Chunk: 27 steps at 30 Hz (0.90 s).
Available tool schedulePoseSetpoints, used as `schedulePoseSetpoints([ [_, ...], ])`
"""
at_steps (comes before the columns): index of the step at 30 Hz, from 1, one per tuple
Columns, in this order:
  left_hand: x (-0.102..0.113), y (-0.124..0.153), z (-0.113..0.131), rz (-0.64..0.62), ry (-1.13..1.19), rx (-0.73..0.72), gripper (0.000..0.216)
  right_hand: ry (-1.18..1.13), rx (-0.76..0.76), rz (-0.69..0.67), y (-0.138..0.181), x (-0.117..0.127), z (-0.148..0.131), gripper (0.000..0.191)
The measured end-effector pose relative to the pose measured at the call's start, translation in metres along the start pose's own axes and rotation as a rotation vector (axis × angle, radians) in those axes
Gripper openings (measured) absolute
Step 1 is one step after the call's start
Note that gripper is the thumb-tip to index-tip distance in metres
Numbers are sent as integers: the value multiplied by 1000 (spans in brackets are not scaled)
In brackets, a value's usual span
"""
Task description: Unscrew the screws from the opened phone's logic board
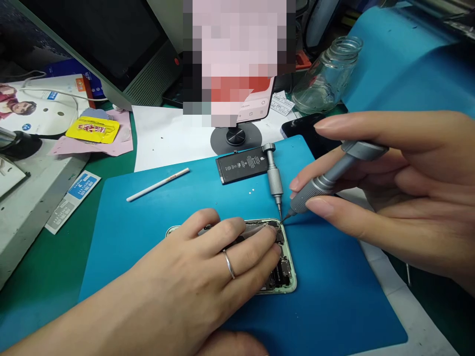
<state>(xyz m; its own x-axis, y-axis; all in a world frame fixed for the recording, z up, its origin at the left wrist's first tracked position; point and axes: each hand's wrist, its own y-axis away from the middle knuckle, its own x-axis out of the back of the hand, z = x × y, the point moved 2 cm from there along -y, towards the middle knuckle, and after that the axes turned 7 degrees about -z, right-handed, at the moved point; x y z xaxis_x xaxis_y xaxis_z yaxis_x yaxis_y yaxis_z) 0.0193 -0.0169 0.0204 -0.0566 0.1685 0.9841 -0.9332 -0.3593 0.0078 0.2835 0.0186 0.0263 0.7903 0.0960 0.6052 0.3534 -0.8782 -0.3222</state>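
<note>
On a blue mat lies an opened phone (285, 269) with a pale green frame and its inner parts exposed. My left hand (208, 267), wearing a ring, rests across it. Its bent fingers hold the phone against the mat and cover much of it. My right hand (393, 198) pinches a grey precision screwdriver (319, 185) at a slant, tip at the phone's far right corner. A second grey screwdriver (275, 180) lies beyond that corner, its tip pointing towards it. Its cap end overlaps a black phone battery (243, 165).
A white stick (158, 185) lies on the blue mat (122, 247). Behind stand a phone on a round stand (235, 136), partly pixelated, and a glass jar (326, 76). A monitor (100, 39), a yellow packet (92, 129) and a grey ledge (40, 183) are at left.
</note>
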Motion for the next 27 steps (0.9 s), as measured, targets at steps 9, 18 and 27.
schedulePoseSetpoints([
  [9,2,-2,-2,-16,1,0,65,-66,51,-54,-6,-3,-1,61],
  [18,2,-2,-2,-34,31,4,63,-41,66,-66,-8,-2,-1,60],
  [27,3,-2,-4,-59,37,8,62,-41,110,-80,-10,-3,0,66],
])
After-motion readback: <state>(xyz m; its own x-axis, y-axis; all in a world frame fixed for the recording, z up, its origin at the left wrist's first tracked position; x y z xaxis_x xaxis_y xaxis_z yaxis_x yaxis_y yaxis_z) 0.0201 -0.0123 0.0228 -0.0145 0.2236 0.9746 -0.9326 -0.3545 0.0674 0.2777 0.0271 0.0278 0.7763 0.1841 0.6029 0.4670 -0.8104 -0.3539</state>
